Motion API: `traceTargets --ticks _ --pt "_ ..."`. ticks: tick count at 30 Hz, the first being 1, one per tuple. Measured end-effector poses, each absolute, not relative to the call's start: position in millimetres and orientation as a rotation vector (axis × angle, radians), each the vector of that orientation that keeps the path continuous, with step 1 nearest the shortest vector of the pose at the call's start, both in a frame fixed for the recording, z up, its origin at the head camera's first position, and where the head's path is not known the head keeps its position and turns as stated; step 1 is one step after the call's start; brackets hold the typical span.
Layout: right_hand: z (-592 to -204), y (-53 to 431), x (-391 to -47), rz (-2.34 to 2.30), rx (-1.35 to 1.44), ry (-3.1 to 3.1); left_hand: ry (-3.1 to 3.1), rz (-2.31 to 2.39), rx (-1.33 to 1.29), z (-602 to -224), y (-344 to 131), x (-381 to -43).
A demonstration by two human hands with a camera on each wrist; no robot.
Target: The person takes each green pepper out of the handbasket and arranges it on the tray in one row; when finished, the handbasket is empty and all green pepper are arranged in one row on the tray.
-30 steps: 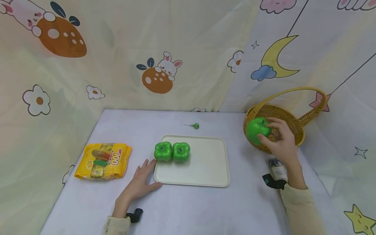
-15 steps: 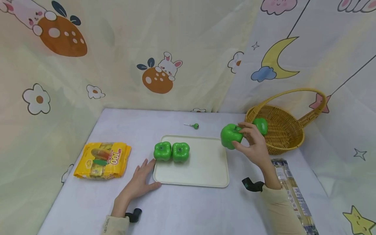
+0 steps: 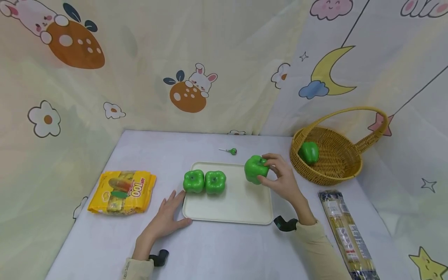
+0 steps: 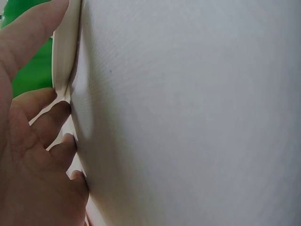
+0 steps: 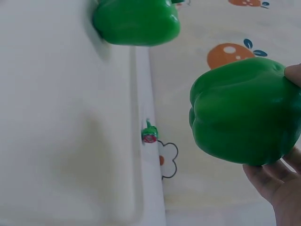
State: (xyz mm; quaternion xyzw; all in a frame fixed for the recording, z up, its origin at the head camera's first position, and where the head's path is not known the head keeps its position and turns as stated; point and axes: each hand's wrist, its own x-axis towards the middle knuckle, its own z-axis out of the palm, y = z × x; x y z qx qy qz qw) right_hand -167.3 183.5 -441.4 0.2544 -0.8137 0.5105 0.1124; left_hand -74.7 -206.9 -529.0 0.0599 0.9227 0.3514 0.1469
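Observation:
My right hand (image 3: pixel 281 181) pinches a green bell pepper (image 3: pixel 256 170) between thumb and fingers over the right part of the white tray (image 3: pixel 241 208). The right wrist view shows this bell pepper (image 5: pixel 244 110) large, held above the tray. Two more green bell peppers (image 3: pixel 204 181) sit side by side at the tray's left end. My left hand (image 3: pixel 168 217) rests at the tray's left edge, fingers spread. In the left wrist view its fingertips (image 4: pixel 63 110) lie right at the tray's rim (image 4: pixel 66 52).
At the right back stands a wicker basket (image 3: pixel 339 155) with one green bell pepper (image 3: pixel 309 152) in it. A long clear packet of noodle-like sticks (image 3: pixel 346 233) lies at the right. Left is a yellow snack packet (image 3: pixel 122 192). Behind the tray lies a small green lollipop-like item (image 3: pixel 232 151).
My right hand has lifted the bell pepper out of the basket and carried it left to above the tray. The left hand stays at the tray's edge.

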Motion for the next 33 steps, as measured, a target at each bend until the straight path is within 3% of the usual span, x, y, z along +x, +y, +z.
traceTargets --ticks 12,28,33 --pt "-424.9 163.6 -150.5 1.508 0.787 -2.42 2.663 1.0 0.174 -529.1 -207.0 -75.9" --pt "-436.4 156.3 -150.9 1.532 0.815 -2.473 2.651 1.002 0.146 -527.2 -205.3 -75.6" --pt "-458.1 158.5 -159.0 1.489 0.82 -2.475 2.652 0.993 0.147 -528.5 -205.5 -75.2"
